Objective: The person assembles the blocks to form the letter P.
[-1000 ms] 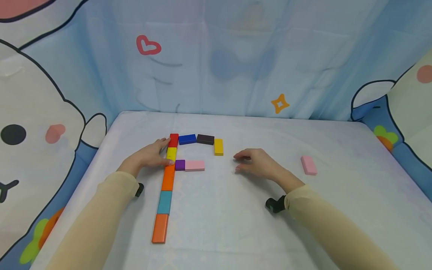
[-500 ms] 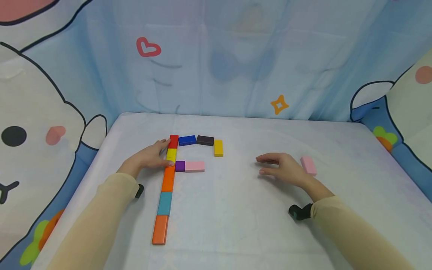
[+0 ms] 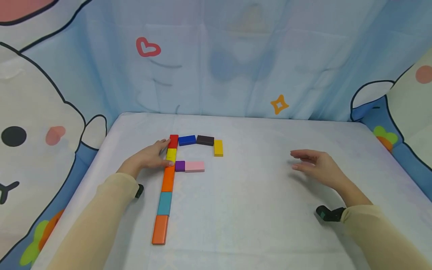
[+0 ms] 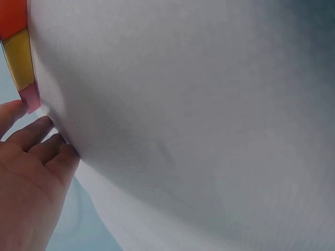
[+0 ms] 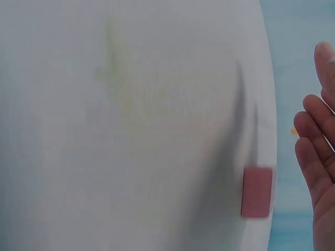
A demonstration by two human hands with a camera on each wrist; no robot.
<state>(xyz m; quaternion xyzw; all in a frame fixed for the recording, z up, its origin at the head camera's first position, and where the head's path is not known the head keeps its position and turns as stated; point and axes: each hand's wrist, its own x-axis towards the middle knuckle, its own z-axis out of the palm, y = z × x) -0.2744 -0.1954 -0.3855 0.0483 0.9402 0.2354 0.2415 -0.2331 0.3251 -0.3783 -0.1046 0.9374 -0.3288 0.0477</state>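
My left hand [image 3: 147, 156] rests against the upper left side of a column of blocks. Its fingertips touch the red block [image 3: 173, 141], and its thumb lies across the lower end of the yellow block [image 3: 171, 154]. In the left wrist view the fingers [image 4: 44, 136] look nearly straight beside the column. My right hand [image 3: 320, 167] hovers over the right part of the table, fingers loosely bent and holding nothing. A pink block [image 5: 257, 192] lies on the cloth near it in the right wrist view; in the head view this hand hides it.
Below the yellow block run orange [image 3: 168, 179], teal [image 3: 164, 203] and orange-red [image 3: 160, 230] blocks. Blue [image 3: 187, 140], dark [image 3: 205, 140] and yellow [image 3: 218, 148] blocks extend rightward from the red one. Purple [image 3: 180, 166] and pink [image 3: 194, 167] blocks branch lower. A printed curtain [image 3: 236, 67] hangs behind.
My right hand has moved rightward from the middle of the table to above the loose pink block, which it now covers in the head view. The left hand and the arranged blocks stay put.
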